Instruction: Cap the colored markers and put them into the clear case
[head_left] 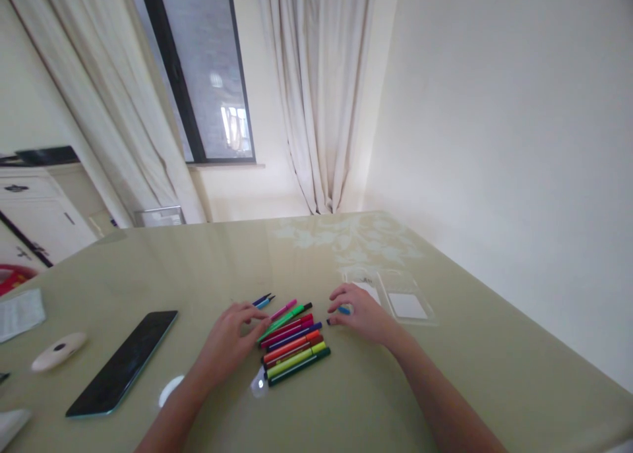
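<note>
My left hand [231,339] is over the left ends of a row of markers, its thumb and index finger closed at the near end of a pink marker [284,308]. A bright green marker [289,318] lies just under the thumb. Below it lie red, dark blue, orange, yellow-green and dark green markers [299,372], side by side and slanting. Beyond my left fingers two blue pens [266,301] show only their dark-tipped ends. To the right of the row, my right hand [364,313] curls its fingers around a blue marker [345,310], partly hidden by the thumb.
An open clear plastic case [408,299] with white inserts lies behind my right hand. On the left are a black tablet [123,361], a pale oval object [59,351] and a folded paper [22,314]. A wall [519,176] borders the table's right side.
</note>
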`<state>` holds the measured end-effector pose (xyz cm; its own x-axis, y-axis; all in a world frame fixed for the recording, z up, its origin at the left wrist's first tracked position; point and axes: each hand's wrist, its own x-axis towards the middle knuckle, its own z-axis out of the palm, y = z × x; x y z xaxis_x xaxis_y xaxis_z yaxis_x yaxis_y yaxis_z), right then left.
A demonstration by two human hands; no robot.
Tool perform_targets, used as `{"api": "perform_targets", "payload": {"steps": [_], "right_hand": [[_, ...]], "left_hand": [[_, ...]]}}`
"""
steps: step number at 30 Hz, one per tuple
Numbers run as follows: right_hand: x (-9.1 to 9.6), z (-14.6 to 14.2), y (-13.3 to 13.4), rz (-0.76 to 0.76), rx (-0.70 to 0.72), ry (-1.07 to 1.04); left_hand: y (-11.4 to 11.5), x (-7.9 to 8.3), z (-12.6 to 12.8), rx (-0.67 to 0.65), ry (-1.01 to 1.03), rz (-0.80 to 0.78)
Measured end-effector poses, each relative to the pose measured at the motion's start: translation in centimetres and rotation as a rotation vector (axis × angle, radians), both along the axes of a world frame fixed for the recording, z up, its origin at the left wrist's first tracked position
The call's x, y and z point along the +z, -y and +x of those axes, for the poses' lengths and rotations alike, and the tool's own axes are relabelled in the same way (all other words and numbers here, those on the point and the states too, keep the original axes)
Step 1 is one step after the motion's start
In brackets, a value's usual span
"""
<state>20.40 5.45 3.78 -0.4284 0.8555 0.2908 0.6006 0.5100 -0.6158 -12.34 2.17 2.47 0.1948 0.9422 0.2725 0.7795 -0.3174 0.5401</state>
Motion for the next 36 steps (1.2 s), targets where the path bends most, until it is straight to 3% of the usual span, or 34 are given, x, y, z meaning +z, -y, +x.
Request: {"api": "perform_targets", "payload": {"steps": [4, 7, 12, 17, 21, 26, 31, 36], "right_hand": [[-0.5, 0.1, -0.2, 0.003, 0.009, 0.179], [-0.2, -0.4, 0.0, 0.031, 0.015, 0.163], [0.4, -1.6, 0.6, 0.05, -0.027, 0.017], [0.4, -2.6, 1.0, 0.109, -0.026, -0.066], [0.2, -2.9, 1.2, 0.146, -0.015, -0.128], [0.2, -3.0, 1.3, 0.153, -0.024, -0.187], [0.3, -2.9, 1.4, 0.151, -0.007, -0.205], [0.1, -2.9, 1.3, 0.152, -0.004, -0.204]], "left_hand": [[-0.9, -1.2, -2.5, 0.271, -0.089, 0.093], [-1.3, -1.9, -4.1, 0.359, -0.187, 0.06], [-1.4, -2.2, -4.5, 0.304, -0.145, -0.047], [-1.2, -2.1, -4.0, 0.27, -0.09, -0.024], [-1.0, -1.1, -3.2, 0.282, 0.009, 0.035], [-0.3, 0.2, -0.6, 0.136, 0.234, 0.007], [0.6, 0.5, 1.6, -0.013, 0.255, -0.07], [0.8, 0.7, 2.0, -0.038, 0.275, -0.08]]}}
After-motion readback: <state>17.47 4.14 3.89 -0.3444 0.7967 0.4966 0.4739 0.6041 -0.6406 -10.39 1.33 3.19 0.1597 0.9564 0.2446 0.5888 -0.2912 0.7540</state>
